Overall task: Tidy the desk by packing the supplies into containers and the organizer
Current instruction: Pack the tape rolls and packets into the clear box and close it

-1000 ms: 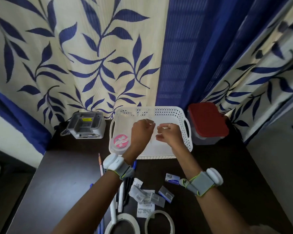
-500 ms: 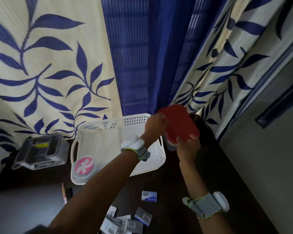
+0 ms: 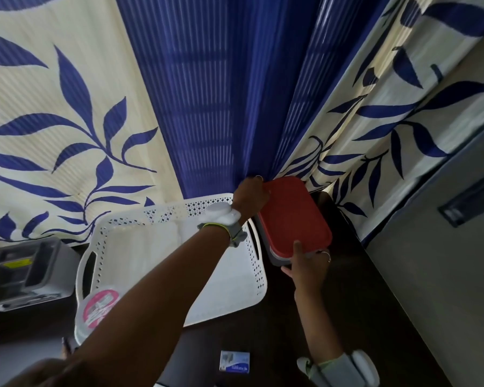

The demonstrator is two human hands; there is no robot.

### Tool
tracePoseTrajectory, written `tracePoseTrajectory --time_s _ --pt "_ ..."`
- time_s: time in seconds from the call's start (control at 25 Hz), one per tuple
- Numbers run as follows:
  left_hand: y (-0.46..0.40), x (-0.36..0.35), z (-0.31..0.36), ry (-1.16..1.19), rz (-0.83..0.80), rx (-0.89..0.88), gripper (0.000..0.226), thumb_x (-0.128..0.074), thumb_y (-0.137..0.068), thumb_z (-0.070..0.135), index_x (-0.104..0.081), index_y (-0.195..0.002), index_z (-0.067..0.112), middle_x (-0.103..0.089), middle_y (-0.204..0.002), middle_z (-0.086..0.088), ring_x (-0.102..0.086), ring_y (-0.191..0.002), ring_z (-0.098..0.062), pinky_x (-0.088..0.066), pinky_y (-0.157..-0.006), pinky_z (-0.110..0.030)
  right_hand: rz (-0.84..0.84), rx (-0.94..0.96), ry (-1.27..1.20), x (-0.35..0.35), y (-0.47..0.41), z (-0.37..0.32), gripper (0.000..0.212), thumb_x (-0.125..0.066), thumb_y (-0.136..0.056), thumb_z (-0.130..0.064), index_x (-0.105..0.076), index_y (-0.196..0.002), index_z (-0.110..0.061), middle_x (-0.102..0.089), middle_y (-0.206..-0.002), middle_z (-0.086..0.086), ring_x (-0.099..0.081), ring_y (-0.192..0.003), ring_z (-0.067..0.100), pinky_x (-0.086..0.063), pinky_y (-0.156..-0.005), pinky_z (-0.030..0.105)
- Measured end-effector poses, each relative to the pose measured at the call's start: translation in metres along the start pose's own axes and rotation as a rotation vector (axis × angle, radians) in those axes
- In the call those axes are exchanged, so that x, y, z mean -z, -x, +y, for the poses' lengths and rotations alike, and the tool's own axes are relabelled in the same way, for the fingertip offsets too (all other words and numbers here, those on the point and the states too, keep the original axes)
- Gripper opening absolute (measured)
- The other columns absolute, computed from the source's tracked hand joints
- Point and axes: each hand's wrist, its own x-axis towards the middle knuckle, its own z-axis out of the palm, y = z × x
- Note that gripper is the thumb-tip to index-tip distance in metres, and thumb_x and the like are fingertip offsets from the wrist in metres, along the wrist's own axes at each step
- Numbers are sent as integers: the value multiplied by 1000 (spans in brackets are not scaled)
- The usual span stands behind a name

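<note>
Both hands are on the red-lidded container [image 3: 294, 219] at the desk's [image 3: 355, 303] far right edge, just beside the white basket [image 3: 252, 286]. The left hand [image 3: 251, 196] grips the lid's far corner, fingers curled round it. The right hand [image 3: 308, 268] holds the near end, thumb on the lid. A small blue box [image 3: 234, 362] lies near the front edge

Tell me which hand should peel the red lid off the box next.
Probably the right hand: its thumb lies on the red lid at the near edge. The left hand holds the far corner.
</note>
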Motion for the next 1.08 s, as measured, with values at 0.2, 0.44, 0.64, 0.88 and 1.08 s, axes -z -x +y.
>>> tracePoseTrajectory --time_s 0.2,0.44,0.64,0.88,1.08 --pt "-11 -2 -2 165 -42 97 9 -51 -91 18 -53 -88 10 -55 -81 -2 -54 -86 -23 -43 -72 -28 19 17 -5 2 -1 1 45 -56 -91 -11 -37 -132 -10 -53 -128 15 -61 -105 35 -52 -49 26" --pt "0 0 0 233 3 103 28 -54 -89 19 -64 -107 -2 -64 -101 -14 -61 -94 -25 -48 -85 -29 27 70 2 19 1 -14 49 -53 -90 -6 -37 -136 -15 -53 -130 13 -55 -99 22 -52 -62 31" --pt "29 11 22 284 69 55 30 -57 -88 21 -67 -110 4 -68 -111 -15 -64 -102 -28 -50 -93 -32 49 140 39 49 12 -38 50 -49 -89 -7 -40 -137 -19 -56 -129 10 -59 -109 28 -51 -93 51" --pt "88 30 44 296 141 -12 23 -59 -88 17 -71 -101 2 -71 -103 -14 -63 -86 -19 -49 -82 -24 45 249 108 97 36 -69 37 -45 -91 -14 -49 -128 -12 -61 -117 9 -60 -103 27 -51 -92 49" --pt "160 29 46 374 180 -37 24 -63 -86 20 -68 -102 3 -70 -103 -14 -67 -90 -28 -55 -85 -40 -34 339 167 140 62 -77 35 -43 -94 -15 -52 -128 -15 -60 -116 5 -57 -99 23 -48 -90 44"
